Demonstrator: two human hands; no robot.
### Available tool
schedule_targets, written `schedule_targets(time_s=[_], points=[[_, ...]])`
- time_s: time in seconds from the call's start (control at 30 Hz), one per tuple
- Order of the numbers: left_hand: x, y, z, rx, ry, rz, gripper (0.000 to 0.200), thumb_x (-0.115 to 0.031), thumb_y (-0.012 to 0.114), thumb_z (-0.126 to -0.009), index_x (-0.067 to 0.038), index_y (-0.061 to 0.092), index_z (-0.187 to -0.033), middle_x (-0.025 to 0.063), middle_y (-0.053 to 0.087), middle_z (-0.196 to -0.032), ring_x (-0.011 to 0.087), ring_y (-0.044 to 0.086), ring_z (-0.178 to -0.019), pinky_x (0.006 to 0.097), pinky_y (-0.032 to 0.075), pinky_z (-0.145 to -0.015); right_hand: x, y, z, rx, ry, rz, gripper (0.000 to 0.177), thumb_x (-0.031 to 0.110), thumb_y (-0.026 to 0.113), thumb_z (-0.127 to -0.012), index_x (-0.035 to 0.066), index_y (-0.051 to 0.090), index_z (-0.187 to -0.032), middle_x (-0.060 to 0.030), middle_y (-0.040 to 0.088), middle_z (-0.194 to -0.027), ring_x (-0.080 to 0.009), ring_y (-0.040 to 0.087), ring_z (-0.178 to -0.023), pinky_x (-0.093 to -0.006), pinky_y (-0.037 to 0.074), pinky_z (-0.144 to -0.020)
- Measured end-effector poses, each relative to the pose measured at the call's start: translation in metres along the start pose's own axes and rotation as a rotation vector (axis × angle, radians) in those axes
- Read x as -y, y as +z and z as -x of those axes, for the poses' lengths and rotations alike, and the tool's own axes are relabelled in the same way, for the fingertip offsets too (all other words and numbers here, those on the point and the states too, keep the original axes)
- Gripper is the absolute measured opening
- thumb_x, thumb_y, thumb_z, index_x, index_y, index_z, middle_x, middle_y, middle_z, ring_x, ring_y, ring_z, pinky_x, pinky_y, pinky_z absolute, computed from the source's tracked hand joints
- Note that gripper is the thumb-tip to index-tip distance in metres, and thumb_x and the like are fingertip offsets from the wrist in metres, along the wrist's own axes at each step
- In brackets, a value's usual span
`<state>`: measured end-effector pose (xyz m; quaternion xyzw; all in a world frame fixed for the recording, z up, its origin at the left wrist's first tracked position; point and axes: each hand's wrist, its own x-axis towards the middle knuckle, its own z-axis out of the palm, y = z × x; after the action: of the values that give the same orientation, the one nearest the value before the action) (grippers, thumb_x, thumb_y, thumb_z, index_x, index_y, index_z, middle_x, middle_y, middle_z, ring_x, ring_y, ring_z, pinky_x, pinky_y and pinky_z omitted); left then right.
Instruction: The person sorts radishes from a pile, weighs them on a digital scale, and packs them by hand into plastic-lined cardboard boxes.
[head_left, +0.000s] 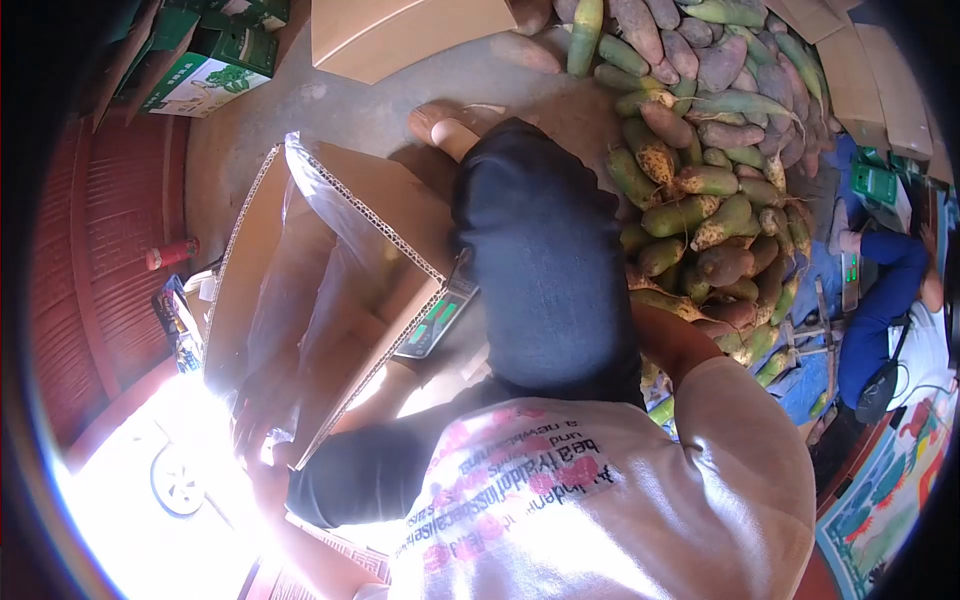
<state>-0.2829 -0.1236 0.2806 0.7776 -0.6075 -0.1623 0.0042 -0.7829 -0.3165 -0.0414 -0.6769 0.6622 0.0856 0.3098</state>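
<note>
A cardboard box (395, 190) stands open at the left, with a clear plastic bag (335, 215) lining it. My left hand (265, 468) is at the near corner of the box, touching its rim and the plastic; strong glare washes out its fingers. My right forearm reaches toward a large pile of green and reddish radishes (710, 180); my raised knee hides the hand. Beside the box, a scale with a green lit display (435, 320) shows partly.
Another cardboard box (400, 40) lies ahead, with green printed cartons (215, 75) at the upper left. On the right, a co-worker in blue trousers (868, 300) sits by a blue sheet (800, 385). A wheel (178, 480) shows in the glare.
</note>
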Motion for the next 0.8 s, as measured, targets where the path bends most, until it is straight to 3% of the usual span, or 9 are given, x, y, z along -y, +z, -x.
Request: schedule_targets(time_s=[0.2,0.33,0.47,0.57,0.63,0.67,0.7,0.77,0.8], points=[[-0.002,-0.001,0.000,-0.028,0.005,0.009,0.042,0.004,0.061,-0.078,-0.012,0.058,-0.116,0.0122,0.059,-0.123,0.0329,0.051,-0.122,0.0493,0.036,-0.105,0.017,-0.009,-0.006,-0.060,-0.037,-0.129,0.066,0.024,0.077,-0.070,0.004,0.045,-0.124,-0.0157,0.060,-0.113,-0.0272,0.059,-0.103,-0.0386,0.049,-0.085],[-0.006,-0.004,0.004,-0.053,0.015,0.007,0.043,0.003,0.062,-0.078,-0.012,0.058,-0.118,0.0122,0.058,-0.125,0.0326,0.051,-0.122,0.0488,0.038,-0.104,0.032,-0.045,-0.030,-0.212,-0.088,-0.446,0.072,0.028,0.080,-0.068,0.004,0.043,-0.126,-0.0170,0.060,-0.114,-0.0289,0.059,-0.103,-0.0398,0.049,-0.086],[-0.018,-0.010,0.005,-0.072,0.019,0.013,0.045,0.002,0.063,-0.079,-0.013,0.057,-0.120,0.0122,0.058,-0.126,0.0323,0.051,-0.123,0.0483,0.039,-0.103,-0.006,-0.099,-0.077,-0.379,-0.127,-0.724,0.080,0.027,0.085,-0.063,0.002,0.043,-0.125,-0.0156,0.060,-0.113,-0.0272,0.059,-0.103,-0.0379,0.048,-0.087],[-0.034,-0.022,0.002,-0.099,0.000,0.016,0.046,0.002,0.064,-0.079,-0.013,0.057,-0.122,0.0122,0.057,-0.127,0.0321,0.051,-0.123,0.0479,0.040,-0.102,-0.013,-0.158,-0.090,-0.397,-0.333,-1.072,0.060,0.005,0.080,-0.071,0.004,0.046,-0.121,-0.0083,0.061,-0.111,-0.0174,0.059,-0.102,-0.0336,0.048,-0.090],[-0.043,-0.032,-0.005,-0.160,0.035,0.050,0.047,0.001,0.064,-0.079,-0.013,0.057,-0.123,0.0122,0.057,-0.128,0.0320,0.051,-0.123,0.0476,0.040,-0.102,-0.004,-0.203,-0.083,-0.442,-0.225,-1.043,0.055,0.006,0.079,-0.072,0.003,0.048,-0.118,-0.0081,0.062,-0.110,-0.0177,0.060,-0.100,-0.0343,0.048,-0.090],[-0.040,-0.032,-0.007,-0.245,0.179,0.117,0.058,-0.002,0.068,-0.080,-0.019,0.051,-0.133,0.0112,0.051,-0.136,0.0306,0.051,-0.123,0.0444,0.045,-0.099,-0.006,-0.217,-0.084,-0.440,-0.212,-1.116,0.053,0.007,0.078,-0.073,0.003,0.049,-0.117,-0.0082,0.062,-0.110,-0.0181,0.060,-0.099,-0.0345,0.049,-0.089],[-0.035,-0.030,-0.021,-0.311,0.297,0.229,0.063,0.003,0.067,-0.078,-0.021,0.051,-0.133,0.0116,0.050,-0.136,0.0307,0.051,-0.123,0.0461,0.045,-0.100,-0.006,-0.230,-0.083,-0.435,-0.199,-1.189,0.051,0.008,0.078,-0.074,0.004,0.050,-0.117,-0.0083,0.063,-0.110,-0.0184,0.061,-0.098,-0.0347,0.049,-0.087],[-0.076,-0.048,-0.045,-0.349,0.311,0.182,0.060,0.004,0.067,-0.077,-0.021,0.055,-0.130,0.0115,0.052,-0.135,0.0297,0.051,-0.124,0.0451,0.047,-0.098,0.005,-0.254,-0.073,-0.433,-0.012,-1.210,0.049,0.023,0.076,-0.077,0.008,0.052,-0.117,-0.0071,0.063,-0.108,-0.0189,0.059,-0.102,-0.0433,0.045,-0.089],[-0.100,-0.055,-0.060,-0.366,0.338,0.151,0.056,0.004,0.067,-0.076,-0.018,0.057,-0.127,0.0113,0.052,-0.134,0.0293,0.051,-0.124,0.0450,0.047,-0.098,0.007,-0.258,-0.072,-0.410,-0.046,-1.341,0.051,0.026,0.075,-0.078,0.007,0.051,-0.118,-0.0084,0.062,-0.112,-0.0211,0.057,-0.106,-0.0458,0.044,-0.092]])
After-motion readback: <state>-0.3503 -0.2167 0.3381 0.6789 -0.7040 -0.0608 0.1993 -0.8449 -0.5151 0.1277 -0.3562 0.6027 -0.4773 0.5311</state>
